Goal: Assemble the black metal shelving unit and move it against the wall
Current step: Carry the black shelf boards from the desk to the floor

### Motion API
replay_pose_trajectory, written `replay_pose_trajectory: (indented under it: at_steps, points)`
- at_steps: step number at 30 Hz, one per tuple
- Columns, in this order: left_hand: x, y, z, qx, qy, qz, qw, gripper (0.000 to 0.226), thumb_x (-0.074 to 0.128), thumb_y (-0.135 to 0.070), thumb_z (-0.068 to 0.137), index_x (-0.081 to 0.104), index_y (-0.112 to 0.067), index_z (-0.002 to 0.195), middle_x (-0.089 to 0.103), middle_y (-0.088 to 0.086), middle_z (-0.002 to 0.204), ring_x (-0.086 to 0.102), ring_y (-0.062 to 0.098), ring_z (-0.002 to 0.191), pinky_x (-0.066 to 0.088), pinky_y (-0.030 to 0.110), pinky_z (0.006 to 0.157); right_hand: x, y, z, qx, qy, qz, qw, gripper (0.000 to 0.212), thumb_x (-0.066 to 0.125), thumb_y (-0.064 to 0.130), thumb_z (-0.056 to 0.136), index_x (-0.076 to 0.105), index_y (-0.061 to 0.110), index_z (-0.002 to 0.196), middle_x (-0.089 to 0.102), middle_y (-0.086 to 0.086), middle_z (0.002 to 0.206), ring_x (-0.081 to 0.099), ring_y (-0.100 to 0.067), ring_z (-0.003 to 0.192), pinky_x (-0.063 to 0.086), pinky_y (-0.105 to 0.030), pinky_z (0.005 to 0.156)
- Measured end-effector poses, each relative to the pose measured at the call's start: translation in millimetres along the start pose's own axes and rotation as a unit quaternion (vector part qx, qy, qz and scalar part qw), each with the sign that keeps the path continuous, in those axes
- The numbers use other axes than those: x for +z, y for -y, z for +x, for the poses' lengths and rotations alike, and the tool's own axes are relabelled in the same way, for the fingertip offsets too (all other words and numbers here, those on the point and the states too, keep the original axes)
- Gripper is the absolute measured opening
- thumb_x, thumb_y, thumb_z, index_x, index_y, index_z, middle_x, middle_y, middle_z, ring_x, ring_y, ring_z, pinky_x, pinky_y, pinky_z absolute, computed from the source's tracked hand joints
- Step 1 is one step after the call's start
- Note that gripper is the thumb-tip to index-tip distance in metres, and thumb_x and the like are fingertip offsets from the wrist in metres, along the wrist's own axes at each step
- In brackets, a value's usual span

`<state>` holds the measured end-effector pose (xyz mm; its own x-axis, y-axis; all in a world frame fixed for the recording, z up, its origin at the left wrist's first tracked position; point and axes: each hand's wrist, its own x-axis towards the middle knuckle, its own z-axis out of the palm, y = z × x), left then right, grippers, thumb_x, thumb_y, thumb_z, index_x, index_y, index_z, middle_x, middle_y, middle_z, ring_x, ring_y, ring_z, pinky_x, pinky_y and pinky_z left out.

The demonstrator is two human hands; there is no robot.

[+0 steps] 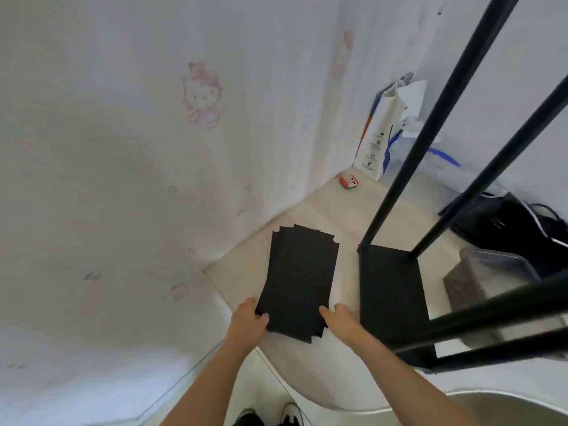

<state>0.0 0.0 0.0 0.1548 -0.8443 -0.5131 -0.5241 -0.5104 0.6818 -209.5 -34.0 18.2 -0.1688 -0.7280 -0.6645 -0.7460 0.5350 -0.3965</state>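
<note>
Two hands, left hand (pixel 249 321) and right hand (pixel 341 321), fingers clamped on loose black panels (pixel 299 281) over the floor; frame (pixel 396 299) beside them has one shelf fitted, others seemingly remain

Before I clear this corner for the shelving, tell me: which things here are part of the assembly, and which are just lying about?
Part of the job:
- stack of black shelf panels, held by left hand and right hand
- black metal frame, with bottom shelf

Lying about:
- white paper bag
- small red box
- black bag
- grey container
</note>
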Motion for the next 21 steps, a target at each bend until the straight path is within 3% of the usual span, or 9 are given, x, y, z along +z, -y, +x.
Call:
replay_pose_trajectory:
  at_steps: [2, 7, 10, 12, 14, 19, 21]
  points:
    - [-3.0, 0.0, 6.5, -0.008, 0.018, -0.008, 1.0, 0.042, 0.055, -0.022, 0.1, 0.046, -0.01, 0.14, 0.055, 0.009, 0.135, 0.049, 0.015, 0.101, 0.039, 0.028, 0.087, 4.7, 3.0, 5.2, 0.015, 0.014, 0.011, 1.0, 0.048, 0.042, 0.041, 0.104, 0.051, 0.003, 0.131, 0.054, -0.008, 0.111, 0.048, -0.021, 0.096, 0.04, -0.033, 0.093]
    - [-10.3, -2.2, 20.6, -0.032, 0.099, -0.032, 0.994, 0.036, 0.056, -0.018, 0.099, 0.051, -0.011, 0.134, 0.059, 0.003, 0.123, 0.056, 0.016, 0.105, 0.042, 0.026, 0.087, 15.4, 8.0, 14.1, 0.066, 0.027, 0.072, 0.995, 0.055, 0.052, 0.041, 0.1, 0.045, 0.004, 0.141, 0.055, -0.013, 0.135, 0.054, -0.029, 0.122, 0.041, -0.036, 0.107]
    - [-16.7, -2.0, 28.7, -0.071, 0.145, -0.092, 0.983, 0.012, 0.055, -0.015, 0.099, 0.06, -0.024, 0.105, 0.064, -0.002, 0.107, 0.062, 0.011, 0.094, 0.047, 0.016, 0.069, 20.7, 6.9, 16.2, 0.077, 0.026, 0.122, 0.989, 0.054, 0.059, 0.038, 0.097, 0.051, 0.002, 0.136, 0.06, -0.014, 0.128, 0.058, -0.029, 0.115, 0.046, -0.038, 0.104]
    - [-17.9, -3.8, 33.1, -0.094, 0.155, -0.129, 0.975, 0.016, 0.057, -0.015, 0.1, 0.054, -0.029, 0.092, 0.061, -0.008, 0.096, 0.06, 0.008, 0.085, 0.044, 0.013, 0.058, 23.2, 7.8, 15.0, 0.082, 0.022, 0.156, 0.984, 0.052, 0.062, 0.036, 0.096, 0.052, 0.002, 0.134, 0.061, -0.012, 0.123, 0.061, -0.027, 0.108, 0.051, -0.036, 0.095]
    - [-18.1, -5.8, 36.4, -0.109, 0.151, -0.147, 0.972, 0.006, 0.058, -0.014, 0.1, 0.058, -0.019, 0.102, 0.061, -0.004, 0.096, 0.06, 0.011, 0.084, 0.046, 0.014, 0.057, 26.1, 8.8, 13.8, 0.095, 0.017, 0.18, 0.979, 0.053, 0.064, 0.037, 0.094, 0.051, 0.003, 0.133, 0.06, -0.012, 0.122, 0.062, -0.025, 0.104, 0.053, -0.034, 0.089]
    - [-21.7, -7.1, 42.5, -0.128, 0.148, -0.148, 0.969, 0.034, 0.062, -0.012, 0.097, 0.053, -0.001, 0.128, 0.063, 0.017, 0.122, 0.061, 0.025, 0.101, 0.049, 0.02, 0.066, 34.3, 10.4, 11.2, 0.112, -0.001, 0.226, 0.968, 0.056, 0.065, 0.037, 0.094, 0.046, 0.002, 0.133, 0.056, -0.017, 0.129, 0.059, -0.031, 0.112, 0.052, -0.044, 0.098]
    - [-25.0, -6.5, 44.5, -0.134, 0.14, -0.164, 0.967, 0.037, 0.063, -0.013, 0.097, 0.052, 0.0, 0.13, 0.063, 0.017, 0.119, 0.061, 0.026, 0.1, 0.051, 0.026, 0.073, 36.9, 11.7, 7.5, 0.113, -0.006, 0.245, 0.963, 0.052, 0.064, 0.035, 0.094, 0.045, 0.003, 0.13, 0.056, -0.016, 0.126, 0.059, -0.03, 0.112, 0.051, -0.043, 0.098]
